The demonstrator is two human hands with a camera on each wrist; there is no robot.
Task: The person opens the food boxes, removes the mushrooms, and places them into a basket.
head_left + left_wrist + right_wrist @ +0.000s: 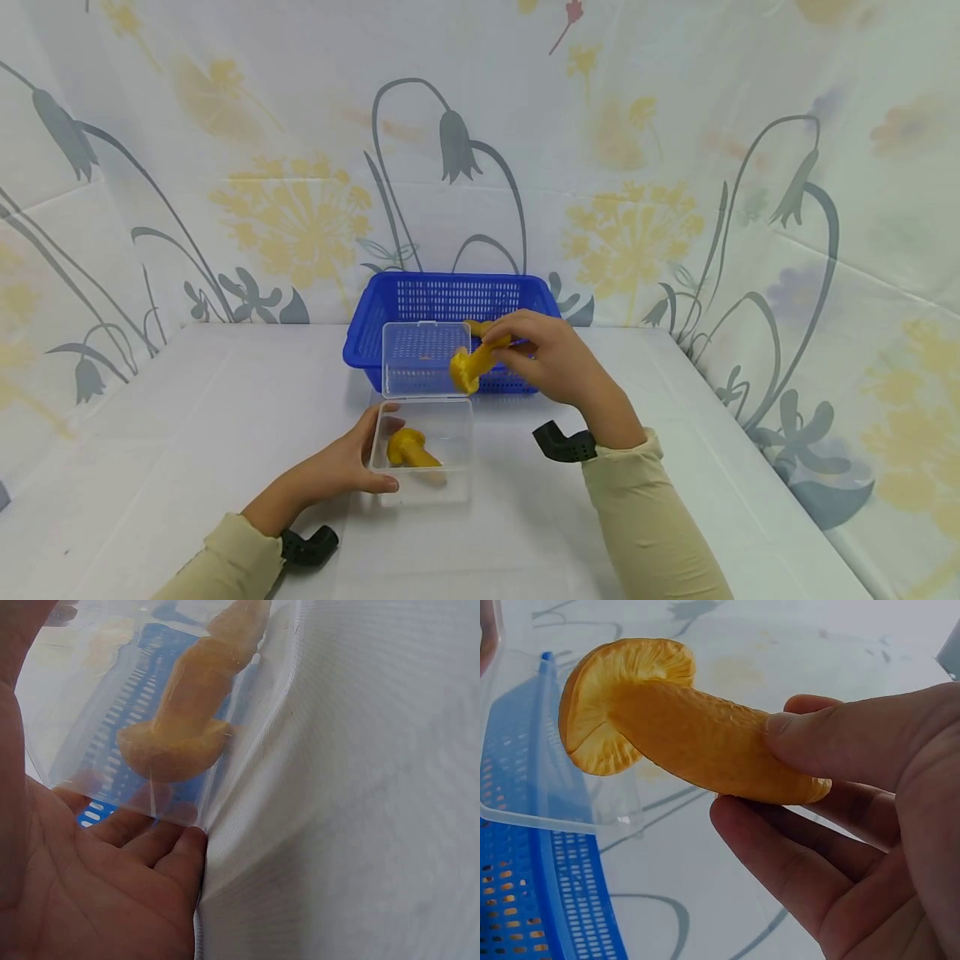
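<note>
A yellow toy mushroom [477, 363] is pinched by the stem between the thumb and fingers of my right hand [555, 358]. Its gilled cap [630, 705] points left in the right wrist view, beside the raised lid. My left hand [341, 462] grips the left side of a clear plastic box [457, 492], thumb at the front and fingers behind. Inside the box lies another yellow mushroom [411, 450], seen through the clear wall in the left wrist view. The box's lid [423, 383] stands open at the back, in front of the basket.
A blue perforated basket [362, 337] stands behind the box, against the flower-printed backdrop [637, 100]. More yellow [476, 327] shows in the basket, partly behind my right hand. White cloth [225, 400] covers the table. Dark bands [566, 443] sit on both wrists.
</note>
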